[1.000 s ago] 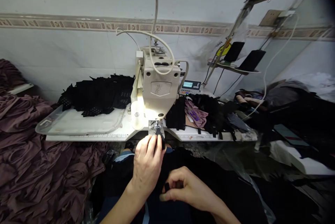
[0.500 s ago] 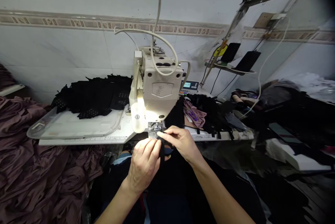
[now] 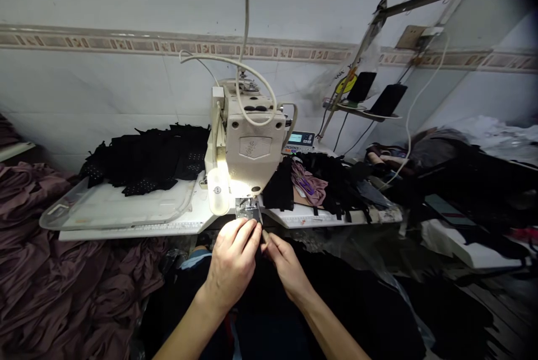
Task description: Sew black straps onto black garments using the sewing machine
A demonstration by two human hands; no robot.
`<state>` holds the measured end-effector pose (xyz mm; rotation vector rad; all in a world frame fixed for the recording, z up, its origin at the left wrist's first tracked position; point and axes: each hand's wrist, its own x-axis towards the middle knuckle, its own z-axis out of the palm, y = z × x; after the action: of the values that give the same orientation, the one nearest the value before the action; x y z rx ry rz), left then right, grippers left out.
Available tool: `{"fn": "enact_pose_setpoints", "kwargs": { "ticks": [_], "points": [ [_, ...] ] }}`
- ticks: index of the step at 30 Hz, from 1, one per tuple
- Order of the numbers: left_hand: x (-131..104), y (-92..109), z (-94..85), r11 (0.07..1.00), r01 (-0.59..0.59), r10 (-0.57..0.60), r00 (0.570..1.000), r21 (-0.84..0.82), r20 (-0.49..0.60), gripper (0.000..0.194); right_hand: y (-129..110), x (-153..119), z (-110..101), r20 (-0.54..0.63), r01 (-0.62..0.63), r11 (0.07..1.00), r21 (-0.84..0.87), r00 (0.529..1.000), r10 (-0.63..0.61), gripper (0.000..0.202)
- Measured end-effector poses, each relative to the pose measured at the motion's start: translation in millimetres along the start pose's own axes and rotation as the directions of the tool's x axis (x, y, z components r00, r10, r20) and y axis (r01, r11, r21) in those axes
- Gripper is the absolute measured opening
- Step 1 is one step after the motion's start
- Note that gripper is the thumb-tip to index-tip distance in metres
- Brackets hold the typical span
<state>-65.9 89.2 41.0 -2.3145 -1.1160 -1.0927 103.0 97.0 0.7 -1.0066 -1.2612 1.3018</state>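
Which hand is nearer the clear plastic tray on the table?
Left. The left hand is to the right of the tray, in front of the sewing machine; the right hand is farther right, on the left hand's far side from it.

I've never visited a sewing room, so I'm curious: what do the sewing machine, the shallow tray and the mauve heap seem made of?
Sewing machine: probably painted metal, off-white, slightly glossy, judging by its smooth, rigid casing.
Shallow tray: likely clear plastic, its rim looking see-through and glossy.
Mauve heap: soft, matt fabric, seen in loose folds; fibre unclear.
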Motion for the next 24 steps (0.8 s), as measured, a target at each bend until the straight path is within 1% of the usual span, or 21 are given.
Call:
{"fn": "enact_pose_setpoints", "kwargs": {
  "ticks": [2, 4, 6, 9, 13, 16, 19, 21, 22, 23, 24],
  "points": [
    [2, 0, 2.0, 1.0, 0.002, -0.002, 1.0, 0.012, 0.0, 0.045, 2, -7, 2, -0.023, 0.024, 0.999, 0.023, 0.999, -0.023, 0.044],
    [3, 1, 3.2, 0.999, 0.02, -0.02, 1.0, 0.036, -0.01, 0.044, -2, -8, 4, -0.062, 0.029, 0.997, 0.071, 0.998, -0.025, 0.04],
    [3, 3, 3.6, 0.997, 0.047, -0.046, 0.999, 0.069, -0.014, 0.043, -9, -6, 7, -0.09, 0.021, 0.994, 0.106, 0.996, -0.012, 0.039],
    [2, 7, 4.3, 0.99, 0.077, -0.077, 0.997, 0.118, -0.005, 0.045, -18, -1, 9, -0.101, 0.009, 0.991, 0.137, 0.995, 0.005, 0.038],
    [1, 10, 8.5, 0.983, 0.109, -0.111, 0.994, 0.145, 0.004, 0.048, -19, 3, 9, -0.113, -0.005, 0.988, 0.153, 0.993, 0.023, 0.038],
    [-2, 9, 10.5, 0.986, 0.136, -0.138, 0.99, 0.099, 0.012, 0.052, -13, 4, 4, -0.104, -0.051, 0.982, 0.184, 0.992, 0.071, 0.04],
    [-8, 7, 5.5, 0.978, 0.197, -0.196, 0.98, -0.064, 0.025, 0.053, -5, 5, -5, -0.083, -0.105, 0.961, 0.255, 0.988, 0.129, 0.04],
    [-13, 4, -1.9, 0.94, 0.274, -0.278, 0.961, -0.203, 0.009, 0.048, 0, 4, -11, -0.103, -0.112, 0.962, 0.25, 0.985, 0.142, 0.04],
    [-15, 2, -6.2, 0.905, 0.33, -0.341, 0.94, -0.268, 0.005, 0.043, 2, 3, -14, -0.135, -0.1, 0.971, 0.218, 0.982, 0.132, 0.039],
    [-15, -2, -10.6, 0.852, 0.406, -0.424, 0.905, -0.331, 0.019, 0.039, 4, 1, -16, -0.186, -0.078, 0.982, 0.17, 0.976, 0.109, 0.039],
    [-15, -6, -14.7, 0.768, 0.499, -0.52, 0.852, -0.402, 0.064, 0.036, 5, -2, -16, -0.245, -0.049, 0.993, 0.11, 0.967, 0.075, 0.038]
  ]
}}
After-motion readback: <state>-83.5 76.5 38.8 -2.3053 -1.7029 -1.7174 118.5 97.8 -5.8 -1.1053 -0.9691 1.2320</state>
